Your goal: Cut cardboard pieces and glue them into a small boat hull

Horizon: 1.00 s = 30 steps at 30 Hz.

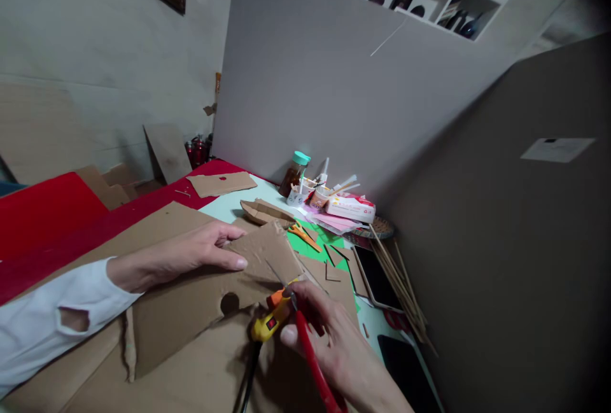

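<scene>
A person's left hand (217, 247) holds a cardboard piece (265, 247), with red-handled scissors (310, 362) in the right hand (329, 327).
The left hand pinches the piece at its near-left edge, thumb on top; the right hand is curled around the red handles, with the thin blades pointing to the piece, though whether they touch it I cannot tell. The piece is between both hands, above a larger cardboard sheet (176, 324) on the surface (217, 209). A yellow glue gun (267, 329) lies just beside the right hand; if it is hot, which cannot be seen, a finger could be burned. Its black cable (251, 368) could be caught by a sleeve and pull it. The blades might also slip toward the left thumb, if the piece bends under pressure.
</scene>
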Each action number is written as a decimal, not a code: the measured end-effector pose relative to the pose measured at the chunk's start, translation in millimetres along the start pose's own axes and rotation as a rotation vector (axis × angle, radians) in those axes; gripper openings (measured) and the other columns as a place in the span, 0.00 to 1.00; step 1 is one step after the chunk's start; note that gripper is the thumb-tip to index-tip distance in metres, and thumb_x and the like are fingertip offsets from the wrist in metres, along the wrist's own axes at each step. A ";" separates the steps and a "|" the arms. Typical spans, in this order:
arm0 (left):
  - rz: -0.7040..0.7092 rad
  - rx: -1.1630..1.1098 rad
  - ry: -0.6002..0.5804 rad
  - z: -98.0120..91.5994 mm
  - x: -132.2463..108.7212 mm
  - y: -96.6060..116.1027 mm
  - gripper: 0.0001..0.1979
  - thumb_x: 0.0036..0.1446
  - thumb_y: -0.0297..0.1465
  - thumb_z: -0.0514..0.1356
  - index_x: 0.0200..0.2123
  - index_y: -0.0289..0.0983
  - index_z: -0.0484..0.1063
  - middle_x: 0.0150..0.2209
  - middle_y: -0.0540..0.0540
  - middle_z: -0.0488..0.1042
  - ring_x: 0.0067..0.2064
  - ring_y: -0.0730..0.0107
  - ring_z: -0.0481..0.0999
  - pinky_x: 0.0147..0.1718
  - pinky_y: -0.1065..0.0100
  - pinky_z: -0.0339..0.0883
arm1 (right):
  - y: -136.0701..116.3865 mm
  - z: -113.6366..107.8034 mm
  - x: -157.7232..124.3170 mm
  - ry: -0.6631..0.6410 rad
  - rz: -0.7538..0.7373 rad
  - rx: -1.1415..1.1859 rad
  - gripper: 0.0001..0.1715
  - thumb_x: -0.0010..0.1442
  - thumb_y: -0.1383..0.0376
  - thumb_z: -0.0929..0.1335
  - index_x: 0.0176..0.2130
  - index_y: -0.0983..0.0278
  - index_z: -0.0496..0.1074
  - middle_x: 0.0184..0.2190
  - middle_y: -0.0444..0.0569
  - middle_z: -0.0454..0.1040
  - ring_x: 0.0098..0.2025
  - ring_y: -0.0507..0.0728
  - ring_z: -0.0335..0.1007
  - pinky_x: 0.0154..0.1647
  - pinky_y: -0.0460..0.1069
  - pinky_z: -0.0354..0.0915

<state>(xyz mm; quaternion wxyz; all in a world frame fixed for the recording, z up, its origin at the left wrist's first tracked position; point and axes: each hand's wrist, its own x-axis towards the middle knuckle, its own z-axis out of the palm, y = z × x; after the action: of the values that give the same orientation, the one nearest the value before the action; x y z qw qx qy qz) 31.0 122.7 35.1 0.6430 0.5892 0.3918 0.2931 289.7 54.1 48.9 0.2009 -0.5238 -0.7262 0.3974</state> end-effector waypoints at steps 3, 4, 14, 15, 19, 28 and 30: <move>-0.004 -0.039 0.018 3.4 -1.9 -2.9 0.24 0.51 0.36 0.70 0.53 0.44 0.79 0.42 0.46 0.85 0.47 0.51 0.83 0.43 0.62 0.76 | -0.8 -1.6 -4.5 0.005 0.019 0.002 0.19 0.60 0.50 0.70 0.44 0.60 0.73 0.39 0.47 0.75 0.42 0.61 0.69 0.42 0.51 0.63; -0.007 -0.078 0.011 4.6 -2.0 -3.8 0.25 0.51 0.36 0.70 0.54 0.44 0.78 0.43 0.45 0.84 0.47 0.50 0.82 0.44 0.61 0.76 | -1.3 -1.9 -5.4 0.006 0.022 0.010 0.18 0.61 0.50 0.69 0.44 0.60 0.74 0.38 0.47 0.75 0.42 0.60 0.68 0.42 0.51 0.62; -0.056 -0.187 -0.157 6.1 -1.1 -3.7 0.19 0.56 0.34 0.68 0.52 0.44 0.79 0.42 0.45 0.85 0.41 0.56 0.85 0.40 0.64 0.76 | -6.0 -2.0 -7.0 -0.041 0.018 -0.044 0.16 0.65 0.51 0.67 0.37 0.62 0.72 0.33 0.45 0.71 0.37 0.57 0.65 0.38 0.49 0.58; -0.046 -0.175 -0.165 5.6 -1.4 -4.0 0.18 0.56 0.34 0.68 0.52 0.44 0.79 0.42 0.46 0.85 0.41 0.56 0.85 0.40 0.65 0.76 | -6.0 -2.2 -7.1 -0.043 0.026 -0.057 0.15 0.65 0.52 0.68 0.37 0.61 0.72 0.34 0.45 0.72 0.38 0.58 0.66 0.40 0.50 0.59; -0.028 -0.124 -0.158 5.3 -1.7 -3.6 0.18 0.57 0.33 0.67 0.52 0.42 0.79 0.43 0.45 0.85 0.45 0.55 0.84 0.41 0.65 0.76 | -4.7 -2.6 -7.8 -0.054 0.031 -0.089 0.13 0.64 0.53 0.68 0.37 0.60 0.71 0.35 0.45 0.73 0.39 0.58 0.66 0.41 0.51 0.60; -0.017 -0.135 -0.125 5.6 -3.3 0.7 0.19 0.57 0.33 0.68 0.53 0.41 0.78 0.45 0.44 0.84 0.44 0.57 0.83 0.41 0.65 0.76 | -6.4 -4.3 -10.1 -0.066 0.042 -0.168 0.16 0.65 0.51 0.65 0.39 0.60 0.71 0.33 0.46 0.74 0.36 0.58 0.66 0.38 0.51 0.60; -0.016 -0.162 -0.098 5.4 -3.1 1.0 0.21 0.57 0.33 0.68 0.54 0.41 0.77 0.44 0.44 0.84 0.43 0.56 0.84 0.39 0.65 0.77 | -6.8 -4.3 -10.0 -0.061 0.047 -0.172 0.17 0.66 0.50 0.64 0.41 0.60 0.72 0.33 0.46 0.75 0.38 0.59 0.66 0.40 0.51 0.61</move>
<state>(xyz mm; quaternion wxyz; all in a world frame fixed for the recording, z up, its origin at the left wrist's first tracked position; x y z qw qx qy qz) 34.1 117.4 36.6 0.7093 0.5459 0.3395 0.2892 292.3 45.6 58.1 0.1234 -0.5436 -0.7510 0.3539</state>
